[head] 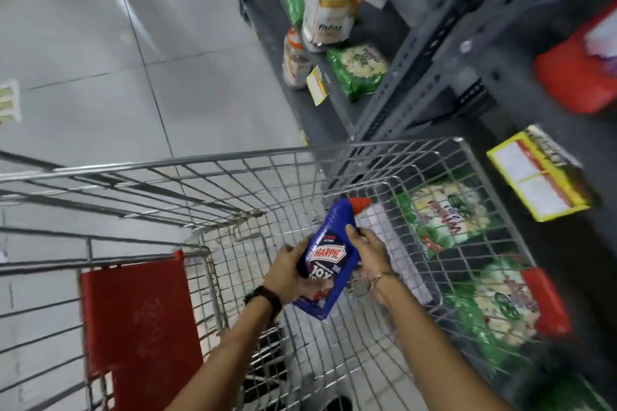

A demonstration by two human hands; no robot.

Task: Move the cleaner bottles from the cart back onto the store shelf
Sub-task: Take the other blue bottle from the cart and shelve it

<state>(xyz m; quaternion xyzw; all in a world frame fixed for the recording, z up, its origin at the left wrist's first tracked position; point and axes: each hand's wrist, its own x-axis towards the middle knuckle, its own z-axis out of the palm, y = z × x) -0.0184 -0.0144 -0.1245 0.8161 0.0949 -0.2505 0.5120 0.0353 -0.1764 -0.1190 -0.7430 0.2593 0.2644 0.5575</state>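
A blue Harpic cleaner bottle (329,260) with a red cap hangs over the inside of the wire shopping cart (233,163), cap pointing away from me. My left hand (288,272) grips its left side and lower body. My right hand (369,252) holds its right edge near the neck. The grey metal store shelf (424,53) rises to the right of the cart. No other cleaner bottle shows inside the cart.
Green food packets (444,213) lie on the low shelf behind the cart's right wall. White bags (330,10), more green packets and a red pack (577,77) fill upper shelves. A yellow price tag (537,173) sticks out. Red child-seat flap (140,320) at left; grey tiled floor beyond.
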